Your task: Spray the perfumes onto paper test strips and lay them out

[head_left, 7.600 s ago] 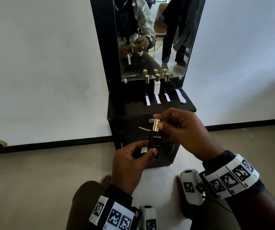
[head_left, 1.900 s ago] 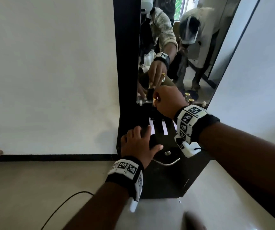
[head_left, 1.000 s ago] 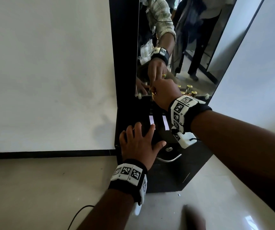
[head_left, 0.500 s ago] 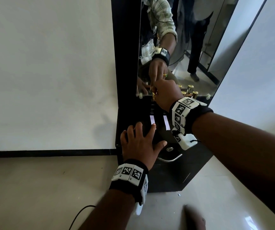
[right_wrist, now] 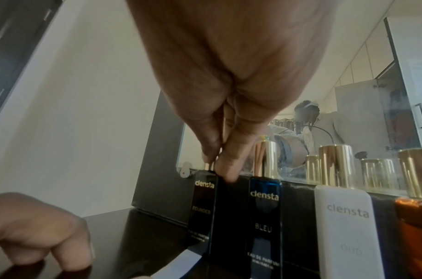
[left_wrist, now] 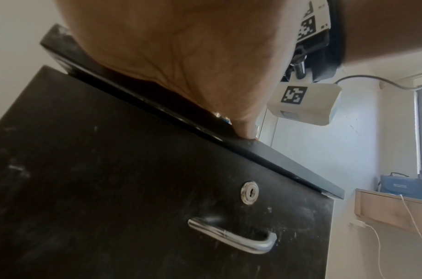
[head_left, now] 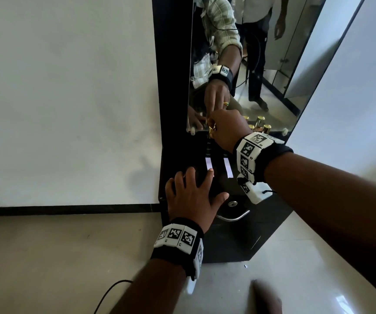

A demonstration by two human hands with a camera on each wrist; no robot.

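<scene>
My right hand (head_left: 213, 130) (right_wrist: 214, 166) pinches the gold cap of the black "Founder" perfume bottle (right_wrist: 202, 203), which is upright at the left end of the bottle row under the mirror. To its right stand the blue "Bleu" bottle (right_wrist: 265, 217), the white "Oud" bottle (right_wrist: 343, 226) and an amber bottle (right_wrist: 413, 236). Two white test strips (head_left: 208, 164) (head_left: 227, 167) lie on the black cabinet top (head_left: 178, 159) in front of the row. My left hand (head_left: 196, 193) (right_wrist: 38, 226) rests flat on the top near its front edge, fingers spread, holding nothing.
The mirror (head_left: 250, 64) rises right behind the bottles and reflects my arm and another person. Below the top is a drawer front with a lock (left_wrist: 249, 192) and a metal handle (left_wrist: 231, 237). A black cable (head_left: 110, 293) lies on the floor at the left.
Some seconds ago both hands held the black bottle in front of the cabinet; now it is in the row. Over the last second both hands have stayed where they are.
</scene>
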